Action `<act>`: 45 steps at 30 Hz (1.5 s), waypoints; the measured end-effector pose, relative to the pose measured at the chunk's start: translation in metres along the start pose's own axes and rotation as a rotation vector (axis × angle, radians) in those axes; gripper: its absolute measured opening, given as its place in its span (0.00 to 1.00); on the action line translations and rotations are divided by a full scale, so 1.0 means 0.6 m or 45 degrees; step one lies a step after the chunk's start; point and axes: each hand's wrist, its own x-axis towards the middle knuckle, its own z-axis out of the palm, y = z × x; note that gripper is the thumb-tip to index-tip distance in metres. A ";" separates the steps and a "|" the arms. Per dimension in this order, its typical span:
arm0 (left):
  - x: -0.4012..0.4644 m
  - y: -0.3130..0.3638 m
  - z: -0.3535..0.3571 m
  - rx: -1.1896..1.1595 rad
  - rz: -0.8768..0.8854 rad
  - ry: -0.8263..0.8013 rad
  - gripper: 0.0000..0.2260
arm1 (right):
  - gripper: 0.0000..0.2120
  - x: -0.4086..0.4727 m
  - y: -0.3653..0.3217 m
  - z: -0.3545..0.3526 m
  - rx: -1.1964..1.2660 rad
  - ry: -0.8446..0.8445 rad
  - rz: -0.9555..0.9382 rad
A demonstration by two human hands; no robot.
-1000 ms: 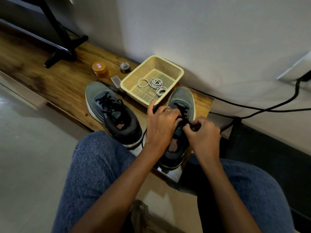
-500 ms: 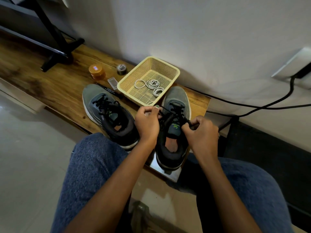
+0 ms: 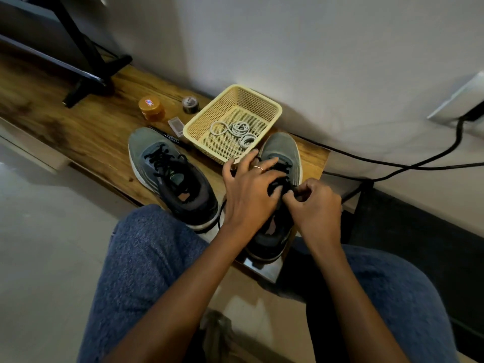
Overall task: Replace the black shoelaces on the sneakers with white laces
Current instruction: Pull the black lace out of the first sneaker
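Two grey sneakers with black laces stand on a low wooden bench [image 3: 86, 137]. The left sneaker [image 3: 167, 174] is fully laced and untouched. Over the lacing of the right sneaker [image 3: 281, 150] lies my left hand [image 3: 251, 189], fingers spread and reaching among the black laces [image 3: 279, 183]. Just to its right, my right hand [image 3: 314, 203] pinches a black lace end between thumb and fingers. White laces [image 3: 237, 129] lie coiled in the yellow mesh basket [image 3: 275, 111] behind the shoes.
An orange-lidded jar [image 3: 150, 107], a small dark roll [image 3: 190, 104], a clear little box [image 3: 176, 126] and a black pen [image 3: 170, 138] lie left of the basket. A black stand foot [image 3: 89, 85] sits far left. Black cables [image 3: 392, 163] run at the right.
My left hand let go of the lace it pulled leftward and moved right onto the right sneaker's lacing, fingers spread. My right hand keeps its pinch at the shoe's right side.
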 end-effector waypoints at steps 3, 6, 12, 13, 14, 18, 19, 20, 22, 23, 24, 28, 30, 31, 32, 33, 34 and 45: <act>-0.003 -0.005 0.007 0.071 0.074 0.026 0.07 | 0.07 0.001 0.000 0.002 0.013 -0.012 0.008; -0.004 -0.006 0.005 0.034 0.086 0.081 0.03 | 0.07 0.001 0.000 0.003 0.027 -0.017 0.012; -0.012 0.010 0.008 -0.221 -0.157 0.060 0.03 | 0.07 0.002 0.000 0.001 0.010 0.010 0.028; -0.014 0.011 0.009 -0.290 -0.215 0.081 0.03 | 0.07 0.003 0.000 0.001 0.005 0.014 0.033; -0.014 0.011 0.010 -0.366 -0.280 0.102 0.02 | 0.07 0.003 -0.001 0.001 0.001 0.014 0.038; 0.002 0.014 0.001 -0.916 -0.747 0.223 0.03 | 0.08 0.003 0.001 0.001 -0.002 0.020 0.060; 0.010 0.010 -0.006 -1.094 -0.899 0.289 0.03 | 0.08 0.004 0.004 0.000 -0.001 0.028 0.064; 0.018 0.003 -0.015 -1.217 -1.020 0.341 0.03 | 0.09 0.006 0.007 -0.001 -0.002 0.039 0.068; 0.025 -0.007 -0.024 -1.233 -1.097 0.322 0.04 | 0.09 0.007 0.012 -0.003 -0.015 0.047 0.073; 0.023 -0.007 -0.025 -1.159 -1.063 0.272 0.03 | 0.08 0.007 0.012 -0.004 -0.023 0.043 0.074; 0.020 -0.006 -0.023 -1.059 -1.012 0.209 0.03 | 0.08 0.007 0.011 -0.004 -0.029 0.040 0.071; 0.006 0.008 -0.013 -0.900 -0.909 -0.103 0.15 | 0.07 0.008 0.004 -0.003 -0.040 0.031 0.068; 0.003 0.010 -0.013 -0.855 -0.858 -0.151 0.21 | 0.05 0.007 0.003 -0.003 -0.043 0.018 0.053; 0.000 0.011 -0.013 -0.801 -0.804 -0.145 0.23 | 0.08 0.007 0.002 -0.002 -0.050 0.008 0.028; -0.003 0.013 -0.015 -0.734 -0.734 -0.139 0.24 | 0.11 0.008 0.000 0.000 -0.065 -0.006 -0.011; -0.005 0.015 -0.015 -0.665 -0.667 -0.143 0.24 | 0.14 0.011 -0.001 0.002 -0.096 -0.025 -0.057; -0.006 0.016 -0.015 -0.596 -0.602 -0.161 0.23 | 0.16 0.014 -0.004 0.005 -0.138 -0.049 -0.102; -0.018 0.016 -0.008 -0.425 -0.418 -0.346 0.18 | 0.10 0.034 -0.005 0.031 -0.460 -0.058 -0.364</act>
